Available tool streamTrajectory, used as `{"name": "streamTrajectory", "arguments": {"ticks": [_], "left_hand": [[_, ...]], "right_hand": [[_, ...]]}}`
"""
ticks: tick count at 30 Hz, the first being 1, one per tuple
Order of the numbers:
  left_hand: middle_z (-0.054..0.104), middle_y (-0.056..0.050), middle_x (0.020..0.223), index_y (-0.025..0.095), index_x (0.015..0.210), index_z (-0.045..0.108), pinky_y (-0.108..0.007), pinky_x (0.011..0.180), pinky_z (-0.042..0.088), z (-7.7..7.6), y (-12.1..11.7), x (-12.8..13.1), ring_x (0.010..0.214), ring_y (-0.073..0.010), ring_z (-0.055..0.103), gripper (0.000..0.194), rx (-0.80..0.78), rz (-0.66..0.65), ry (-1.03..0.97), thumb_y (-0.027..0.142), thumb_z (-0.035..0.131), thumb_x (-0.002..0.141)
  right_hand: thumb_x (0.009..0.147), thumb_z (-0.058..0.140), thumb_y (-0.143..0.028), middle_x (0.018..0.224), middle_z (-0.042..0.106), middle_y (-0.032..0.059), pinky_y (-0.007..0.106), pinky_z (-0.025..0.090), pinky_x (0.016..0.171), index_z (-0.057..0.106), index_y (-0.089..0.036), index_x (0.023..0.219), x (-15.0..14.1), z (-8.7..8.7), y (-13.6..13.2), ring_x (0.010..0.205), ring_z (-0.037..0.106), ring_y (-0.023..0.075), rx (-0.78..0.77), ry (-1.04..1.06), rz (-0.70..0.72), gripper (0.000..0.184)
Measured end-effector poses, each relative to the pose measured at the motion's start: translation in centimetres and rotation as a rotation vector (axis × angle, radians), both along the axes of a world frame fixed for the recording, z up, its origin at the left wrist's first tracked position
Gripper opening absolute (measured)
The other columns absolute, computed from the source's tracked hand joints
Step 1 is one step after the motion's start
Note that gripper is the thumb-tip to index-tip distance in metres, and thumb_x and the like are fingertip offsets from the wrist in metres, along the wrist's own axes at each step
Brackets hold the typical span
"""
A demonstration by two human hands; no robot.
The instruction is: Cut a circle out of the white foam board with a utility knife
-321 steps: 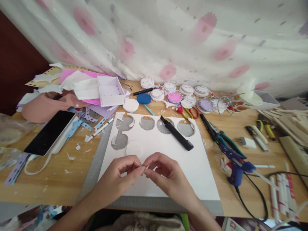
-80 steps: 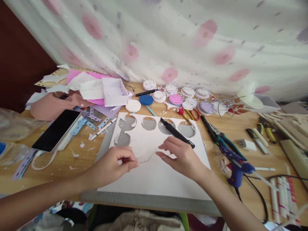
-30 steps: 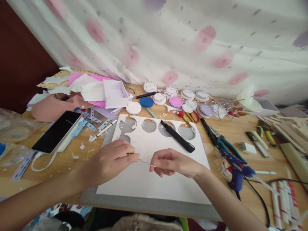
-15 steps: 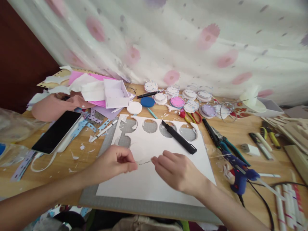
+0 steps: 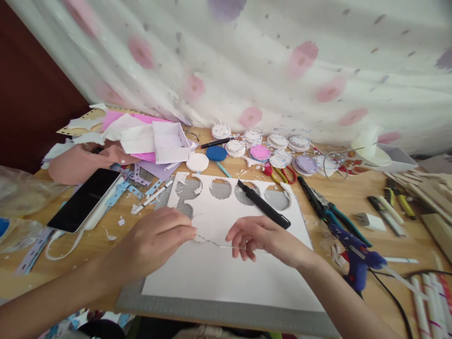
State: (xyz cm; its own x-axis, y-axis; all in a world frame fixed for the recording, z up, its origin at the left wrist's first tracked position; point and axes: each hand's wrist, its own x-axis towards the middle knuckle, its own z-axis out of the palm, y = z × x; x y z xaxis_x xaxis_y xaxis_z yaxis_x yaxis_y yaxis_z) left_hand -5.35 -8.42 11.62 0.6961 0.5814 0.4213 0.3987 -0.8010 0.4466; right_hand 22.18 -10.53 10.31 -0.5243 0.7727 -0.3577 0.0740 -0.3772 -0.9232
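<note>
My left hand (image 5: pixel 155 242) is closed, thumb and fingertips pinching one end of a thin, dark twisted strand (image 5: pixel 208 239) that looks like wire or thread. The strand runs rightward above the white sheet (image 5: pixel 197 278) and passes by the fingers of my right hand (image 5: pixel 259 238). Those fingers are loosely curled and apart, without a visible pinch on the strand. Round holes are cut along the sheet's far edge, and a grey cutting mat (image 5: pixel 219 306) lies beneath it. Just beyond my right hand a black utility knife (image 5: pixel 264 205) rests on the sheet.
Decorated discs (image 5: pixel 260 152) and a blue disc (image 5: pixel 216 153) line the back. A phone (image 5: pixel 84 200), paper scraps and a white open box (image 5: pixel 171 142) are at left. Pliers (image 5: pixel 341 219), a blue glue gun (image 5: pixel 358 256) and markers (image 5: pixel 420 301) are at right.
My right hand has gone from a closed pinch to loosened, spread fingers. My left hand has turned over, its back now uppermost, still pinching the strand. More of the strand shows between the hands.
</note>
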Motion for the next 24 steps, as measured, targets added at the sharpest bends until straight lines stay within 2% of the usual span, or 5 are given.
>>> {"name": "streamTrajectory", "arguments": {"ticks": [3, 6, 11, 19, 24], "left_hand": [[0.068, -0.005, 0.092, 0.016, 0.099, 0.063, -0.029, 0.083, 0.047, 0.5, 0.1, 0.1, 0.088, -0.0162, 0.060, 0.019, 0.204, -0.068, 0.099, 0.004, 0.053, 0.087], [0.068, -0.006, 0.092, 0.015, 0.101, 0.062, -0.031, 0.084, 0.046, 0.7, 0.3, 0.1, 0.090, -0.0175, 0.059, 0.018, 0.280, -0.091, 0.140, 0.006, 0.053, 0.088], [0.067, -0.004, 0.086, 0.016, 0.098, 0.062, -0.030, 0.080, 0.047, 0.8, 0.6, -0.1, 0.086, -0.0167, 0.058, 0.016, 0.316, -0.065, 0.162, 0.011, 0.049, 0.092], [0.068, -0.004, 0.087, 0.017, 0.099, 0.061, -0.033, 0.082, 0.045, 1.2, 1.0, -0.3, 0.086, -0.0177, 0.059, 0.023, 0.450, -0.110, 0.233, 0.009, 0.041, 0.093], [0.068, -0.003, 0.089, 0.019, 0.100, 0.061, -0.034, 0.085, 0.044, 1.0, 1.2, -0.5, 0.089, -0.0171, 0.060, 0.021, 0.468, -0.131, 0.245, 0.008, 0.045, 0.091]], "right_hand": [[0.092, 0.051, -0.047, 0.068, 0.065, 0.0055, 0.018, 0.035, 0.046, 0.067, -0.009, 0.090, -0.5, -0.7, 0.4, 0.049, 0.049, 0.0058, -0.256, 0.159, 0.172, 0.041], [0.083, 0.068, -0.038, 0.066, 0.062, 0.0013, 0.017, 0.029, 0.046, 0.069, -0.010, 0.089, -0.8, -1.4, 0.3, 0.050, 0.043, 0.0032, -0.321, 0.193, 0.209, 0.029], [0.076, 0.075, -0.033, 0.067, 0.057, -0.0006, 0.018, 0.025, 0.047, 0.072, -0.012, 0.089, -0.9, -1.3, 0.1, 0.056, 0.043, 0.0047, -0.306, 0.196, 0.199, 0.025], [0.090, 0.055, -0.045, 0.064, 0.052, -0.0013, 0.024, 0.013, 0.045, 0.070, -0.010, 0.091, -1.1, -0.8, 0.1, 0.046, 0.026, 0.0032, -0.300, 0.202, 0.211, 0.038], [0.078, 0.071, -0.044, 0.064, 0.054, -0.0022, 0.021, 0.022, 0.047, 0.070, -0.012, 0.088, -1.2, -0.6, -0.3, 0.053, 0.037, 0.0051, -0.249, 0.112, 0.204, 0.034]]}}
